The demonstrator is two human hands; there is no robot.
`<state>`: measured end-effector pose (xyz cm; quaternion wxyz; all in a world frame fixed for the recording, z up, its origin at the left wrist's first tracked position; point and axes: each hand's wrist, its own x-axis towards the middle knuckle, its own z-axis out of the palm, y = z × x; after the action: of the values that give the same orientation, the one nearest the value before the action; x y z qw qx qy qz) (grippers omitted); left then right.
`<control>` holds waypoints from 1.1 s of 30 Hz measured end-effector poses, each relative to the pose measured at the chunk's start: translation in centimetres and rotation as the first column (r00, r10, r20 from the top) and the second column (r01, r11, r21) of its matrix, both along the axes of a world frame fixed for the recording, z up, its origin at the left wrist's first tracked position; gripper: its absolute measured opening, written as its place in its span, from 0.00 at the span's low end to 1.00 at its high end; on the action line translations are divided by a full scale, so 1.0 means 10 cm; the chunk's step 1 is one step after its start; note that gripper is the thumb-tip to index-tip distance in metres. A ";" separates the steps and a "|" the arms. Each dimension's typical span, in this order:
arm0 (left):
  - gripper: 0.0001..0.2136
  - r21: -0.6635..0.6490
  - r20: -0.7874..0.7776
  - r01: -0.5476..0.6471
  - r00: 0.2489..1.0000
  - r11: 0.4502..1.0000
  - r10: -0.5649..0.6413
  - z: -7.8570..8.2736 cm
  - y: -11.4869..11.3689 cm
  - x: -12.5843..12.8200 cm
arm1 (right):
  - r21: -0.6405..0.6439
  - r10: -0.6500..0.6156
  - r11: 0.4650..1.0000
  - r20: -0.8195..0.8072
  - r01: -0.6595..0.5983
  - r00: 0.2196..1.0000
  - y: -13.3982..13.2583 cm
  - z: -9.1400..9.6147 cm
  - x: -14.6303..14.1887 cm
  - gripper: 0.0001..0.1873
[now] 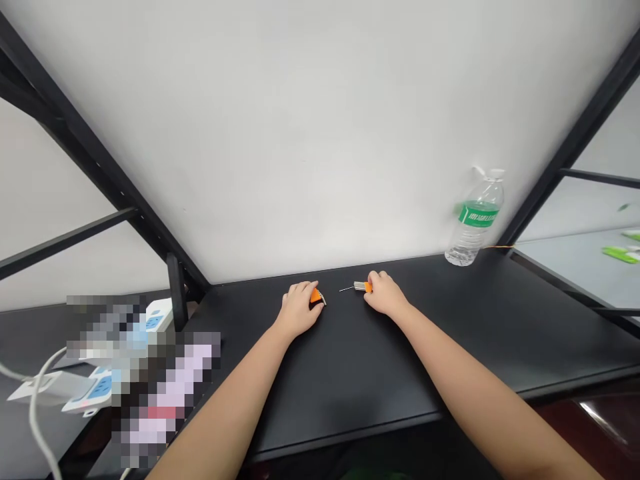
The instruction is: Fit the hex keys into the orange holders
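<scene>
On the black tabletop (pixel 345 373), my left hand (pixel 299 310) is closed around a small orange piece (pixel 315 295) with a pale edge facing right. Its exact kind is too small to make out. To the right, my right hand (pixel 386 293) pinches a small orange holder (pixel 369 287) with a bundle of thin pale rods (pixel 359 286) sticking out leftward. One longer thin rod (pixel 346 289) reaches beyond the bundle toward my left hand. A short gap separates the two orange things. My fingers cover part of each.
A clear plastic bottle (pixel 479 217) with a green label stands at the back right against the white wall (pixel 320 133). Black metal frame bars (pixel 95 153) rise on both sides. At left lie a white power strip (pixel 103 387), a cable (pixel 35 407) and blurred-out items.
</scene>
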<state>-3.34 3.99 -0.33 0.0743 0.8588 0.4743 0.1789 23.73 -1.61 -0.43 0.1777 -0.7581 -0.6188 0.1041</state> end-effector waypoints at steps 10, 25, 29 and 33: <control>0.13 0.179 0.263 0.146 0.946 0.973 -0.190 0.11 -0.10 0.01 | 0.058 -0.056 0.997 -0.005 0.056 0.998 -0.06 0.07 0.07 0.05; 0.12 0.000 0.159 -0.068 0.985 0.998 0.067 0.15 -0.03 -0.11 | 0.098 0.078 0.995 -0.486 -0.034 0.870 -0.14 0.13 -0.02 0.10; 0.25 -0.105 0.033 -0.085 0.995 0.991 0.089 0.08 0.09 -0.15 | 0.227 0.188 0.966 -0.304 -0.121 0.934 -0.09 0.07 0.17 0.10; 0.18 -0.143 0.066 -0.091 0.993 0.985 0.102 0.05 0.09 -0.08 | 0.138 0.351 0.935 -0.213 -0.328 0.912 -0.17 0.11 0.33 0.17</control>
<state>-4.18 4.89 0.16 0.1429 0.8204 0.5236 0.1800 27.01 -3.28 0.66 0.2658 -0.6116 -0.7203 0.1911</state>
